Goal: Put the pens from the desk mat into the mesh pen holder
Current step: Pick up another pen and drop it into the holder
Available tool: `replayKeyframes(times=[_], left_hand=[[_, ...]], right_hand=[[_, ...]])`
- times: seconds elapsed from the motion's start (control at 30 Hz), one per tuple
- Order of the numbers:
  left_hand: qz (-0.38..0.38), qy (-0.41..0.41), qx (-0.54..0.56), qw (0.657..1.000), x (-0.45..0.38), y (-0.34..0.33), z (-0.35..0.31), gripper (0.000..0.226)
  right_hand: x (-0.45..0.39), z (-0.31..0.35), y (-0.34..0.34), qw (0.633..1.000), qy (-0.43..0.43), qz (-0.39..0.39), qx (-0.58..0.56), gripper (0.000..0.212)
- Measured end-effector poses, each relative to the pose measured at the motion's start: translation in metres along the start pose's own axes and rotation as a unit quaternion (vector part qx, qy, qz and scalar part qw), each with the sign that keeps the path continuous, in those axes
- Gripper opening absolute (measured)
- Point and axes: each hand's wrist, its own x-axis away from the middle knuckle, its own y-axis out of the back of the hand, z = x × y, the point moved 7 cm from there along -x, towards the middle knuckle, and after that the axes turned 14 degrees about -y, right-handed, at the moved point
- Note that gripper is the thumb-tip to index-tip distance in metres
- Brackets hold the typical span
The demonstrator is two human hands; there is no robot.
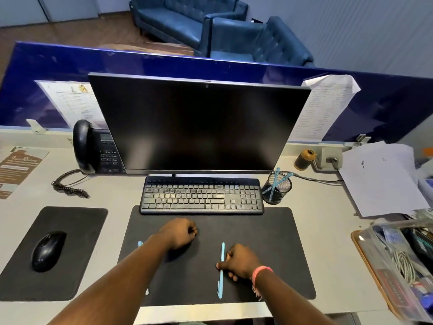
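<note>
A black desk mat (pixel 269 242) lies in front of the keyboard. A light blue pen (pixel 221 254) lies lengthwise on it, and my right hand (pixel 241 261) has thumb and fingers closed around its middle while it rests on the mat. A second light blue pen (pixel 140 243) lies further left, mostly hidden under my left forearm. My left hand (pixel 180 233) rests on the mat as a closed fist, holding nothing. The black mesh pen holder (pixel 277 187) stands right of the keyboard with two blue pens inside.
A black keyboard (pixel 201 195) and a dark monitor (pixel 196 125) sit behind the mat. A mouse (pixel 48 250) on its pad lies left, a desk phone (pixel 93 148) behind it. Loose papers (pixel 379 179) and a clear box of cables (pixel 403 261) fill the right side.
</note>
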Motion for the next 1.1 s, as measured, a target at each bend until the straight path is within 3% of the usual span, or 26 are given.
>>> replayKeyframes(times=[0.1,0.2,0.27,0.37,0.43,0.53,0.73,0.97,1.1], left_hand=[[0.007,-0.007,-0.002,1.000,0.001,-0.004,0.002,0.024],[0.009,-0.029,-0.016,0.999,0.000,-0.008,-0.001,0.023],[0.014,-0.039,-0.027,0.999,-0.001,-0.010,-0.003,0.024],[0.013,-0.043,-0.030,0.999,-0.003,-0.012,-0.002,0.024],[0.013,-0.041,-0.029,0.999,-0.004,-0.013,-0.002,0.023],[0.011,-0.035,-0.029,0.999,-0.005,-0.013,-0.002,0.022],[-0.002,-0.021,-0.029,0.999,-0.006,-0.013,-0.002,0.023],[-0.013,-0.003,-0.025,1.000,-0.003,-0.013,0.000,0.026],[-0.023,0.009,-0.002,1.000,-0.001,-0.012,0.002,0.025]], right_hand=[[-0.001,0.000,0.000,0.997,-0.013,-0.070,0.041,0.039],[0.004,-0.002,0.006,0.996,-0.013,-0.085,0.023,0.040],[0.008,-0.006,0.008,0.993,-0.001,-0.027,-0.115,0.027],[0.010,-0.024,0.028,0.924,-0.024,0.054,-0.378,0.021],[0.010,-0.039,0.058,0.881,-0.025,0.036,-0.471,0.017],[0.012,-0.057,0.117,0.860,0.014,-0.029,-0.509,0.022],[0.009,-0.075,0.224,0.888,0.008,-0.203,-0.414,0.033],[-0.006,-0.042,0.278,0.943,0.010,-0.298,-0.146,0.015],[-0.015,-0.032,0.284,0.951,-0.007,-0.289,-0.112,0.015]])
